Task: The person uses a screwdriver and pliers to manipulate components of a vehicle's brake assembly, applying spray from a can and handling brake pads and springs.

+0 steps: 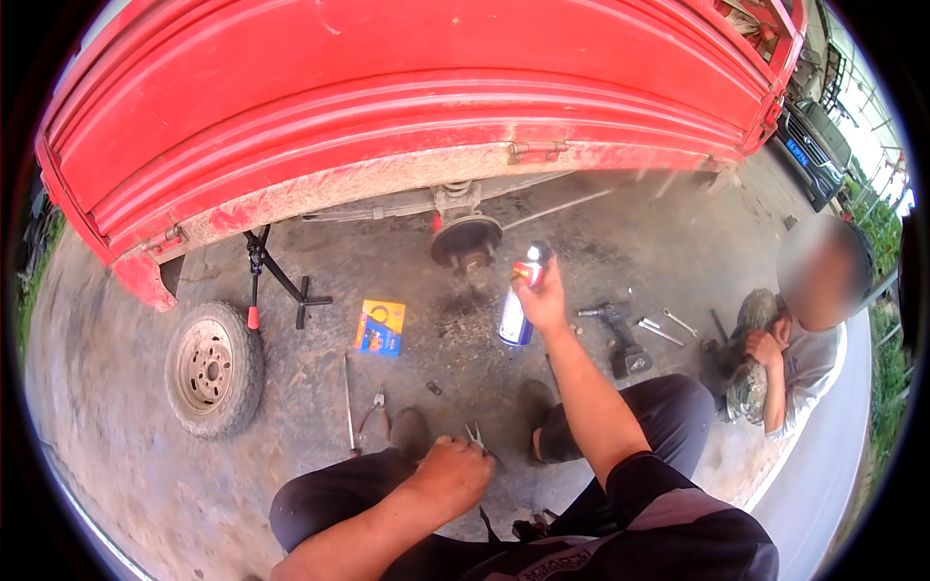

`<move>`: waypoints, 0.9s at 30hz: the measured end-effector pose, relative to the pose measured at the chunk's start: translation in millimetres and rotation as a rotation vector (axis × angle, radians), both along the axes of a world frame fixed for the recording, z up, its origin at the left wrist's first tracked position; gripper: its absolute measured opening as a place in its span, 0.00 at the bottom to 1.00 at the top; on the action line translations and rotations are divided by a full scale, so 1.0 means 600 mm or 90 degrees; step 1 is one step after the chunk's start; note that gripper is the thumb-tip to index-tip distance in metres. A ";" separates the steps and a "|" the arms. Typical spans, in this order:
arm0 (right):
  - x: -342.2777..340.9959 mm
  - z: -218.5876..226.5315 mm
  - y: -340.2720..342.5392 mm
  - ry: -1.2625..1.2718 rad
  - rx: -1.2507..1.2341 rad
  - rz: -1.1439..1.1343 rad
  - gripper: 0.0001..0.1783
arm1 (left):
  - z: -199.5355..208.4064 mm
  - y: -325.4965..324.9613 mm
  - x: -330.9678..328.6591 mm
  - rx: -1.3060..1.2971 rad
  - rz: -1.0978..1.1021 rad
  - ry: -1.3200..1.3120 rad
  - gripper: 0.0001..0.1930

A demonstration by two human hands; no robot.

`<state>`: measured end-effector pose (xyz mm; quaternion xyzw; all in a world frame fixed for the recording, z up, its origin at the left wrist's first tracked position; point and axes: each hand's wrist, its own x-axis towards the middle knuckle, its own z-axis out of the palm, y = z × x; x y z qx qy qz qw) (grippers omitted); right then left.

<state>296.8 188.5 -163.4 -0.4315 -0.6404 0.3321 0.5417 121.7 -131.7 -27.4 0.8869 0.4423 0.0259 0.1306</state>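
My shirt (620, 557) bears lettering, the car (820, 172) a numbered plate (797, 152). I can't read my can (515, 318) or packet (379, 327).

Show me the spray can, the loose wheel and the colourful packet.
Spray can (516, 318): head view, lower body.
Loose wheel (201, 369): head view, middle of the rim.
Colourful packet (380, 327): head view, middle of its upper face.

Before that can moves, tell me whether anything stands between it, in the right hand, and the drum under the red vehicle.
Nothing visible does. The right hand holds the can below and right of the drum in the picture; only stained floor shows in the gap.
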 end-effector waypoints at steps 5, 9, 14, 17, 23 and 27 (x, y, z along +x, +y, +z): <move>-0.026 0.039 -0.017 -0.282 0.056 -0.063 0.54 | 0.006 -0.003 -0.008 -0.016 0.007 0.004 0.06; -0.017 0.044 -0.033 -0.318 0.040 -0.058 0.49 | -0.001 -0.005 -0.007 -0.001 0.011 -0.003 0.06; -0.013 0.047 -0.052 -0.333 0.065 -0.081 0.49 | -0.002 -0.007 -0.008 -0.010 0.009 0.005 0.07; -0.021 0.077 -0.101 -0.336 0.034 -0.123 0.50 | -0.003 -0.010 -0.008 0.004 0.023 -0.018 0.07; -0.047 0.060 -0.157 -0.353 0.100 -0.050 0.48 | -0.015 -0.013 0.005 0.004 0.017 0.001 0.08; -0.107 0.062 -0.136 -0.383 0.102 0.027 0.48 | -0.011 -0.016 0.006 -0.020 0.017 0.021 0.08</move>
